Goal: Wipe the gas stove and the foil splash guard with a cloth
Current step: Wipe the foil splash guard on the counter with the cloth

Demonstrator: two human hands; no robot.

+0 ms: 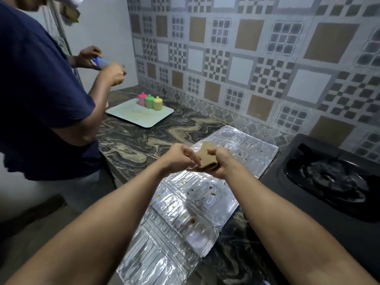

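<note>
Head view: cloth [207, 156] seemingly between both hands.

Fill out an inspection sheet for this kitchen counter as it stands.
Surface: marbled counter, dark.
Job's things: foil splash guard lying flat, spotted with food bits; black gas stove beside it; brown cloth held above the foil.
Clutter: tray with three small coloured jars.
Grippers: left hand and right hand both grip the cloth.
Cables: nothing seen.
Surroundings: patterned wall tiles; second person at left.
</note>
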